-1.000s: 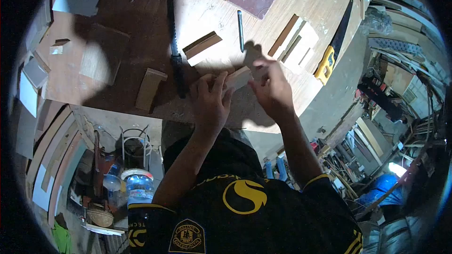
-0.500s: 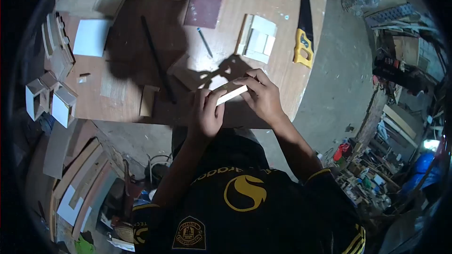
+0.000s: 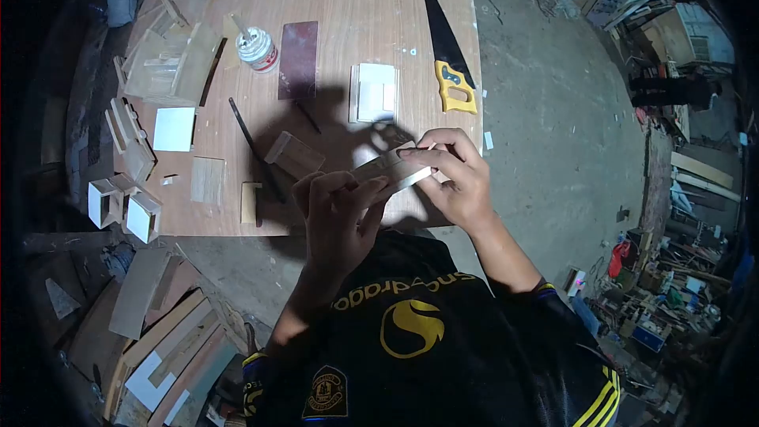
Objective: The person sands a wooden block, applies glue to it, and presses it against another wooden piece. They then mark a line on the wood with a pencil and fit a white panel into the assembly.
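Over the table's near edge, my left hand and my right hand both grip a small flat wooden piece with a pale edge. It is tilted, its right end higher. My left fingers close on its left end, while my right thumb and fingers pinch the right end. Shadow and my fingers hide part of its upper face. Just beyond the hands lie a small wooden block and a panel with white pieces on it.
A yellow-handled handsaw lies along the table's right side. An open jar with a stick in it stands beside a dark red sheet. A dark rod, a white square and wooden assemblies are on the left.
The camera view has shifted, showing more of the table's far side. Both hands still hold the wooden piece; my left hand is turned more over its end.
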